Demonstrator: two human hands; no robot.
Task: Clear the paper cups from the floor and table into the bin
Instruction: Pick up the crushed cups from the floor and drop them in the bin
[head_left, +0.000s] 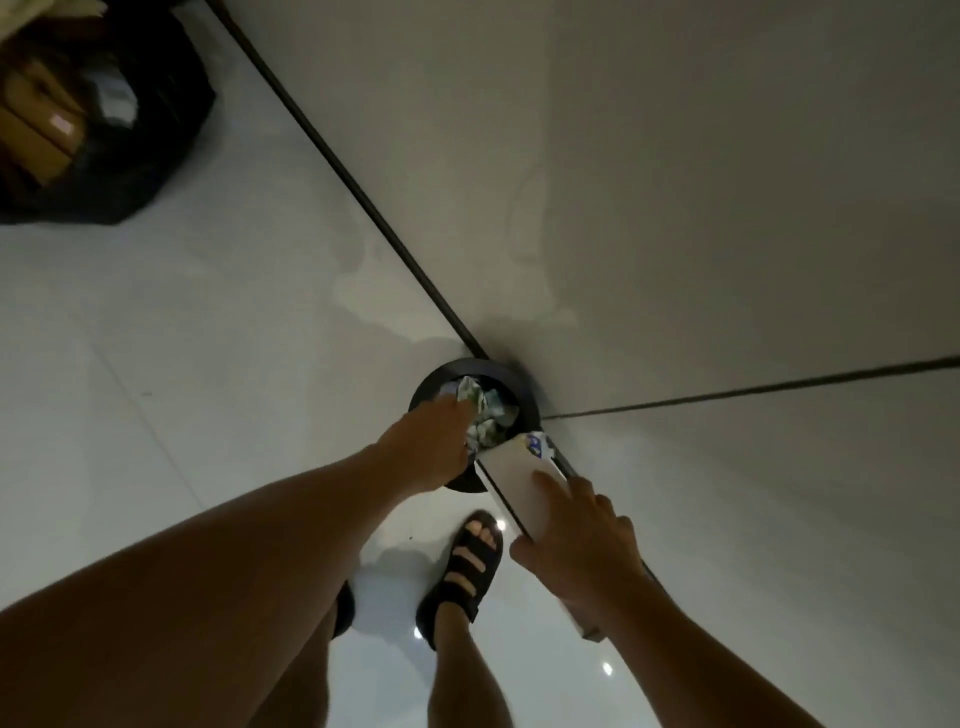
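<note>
A round black bin (524, 387) stands on the floor in the corner where two walls meet. It holds several crumpled paper cups (493, 410). My left hand (431, 441) reaches over its near rim, and its fingertips grip one crumpled cup (466, 391) at the bin's mouth. My right hand (576, 540) holds a flat white board (511, 478) by its near end, thumb on top. The board slopes toward the bin. A paper cup with blue print (535, 446) lies at the board's far end, right at the bin's rim.
My foot in a black sandal (467, 561) is just in front of the bin on the glossy white tile floor (182, 389). A black bag (130, 171) with cardboard boxes (41, 130) sits at the top left. Grey walls (675, 182) close off the right side.
</note>
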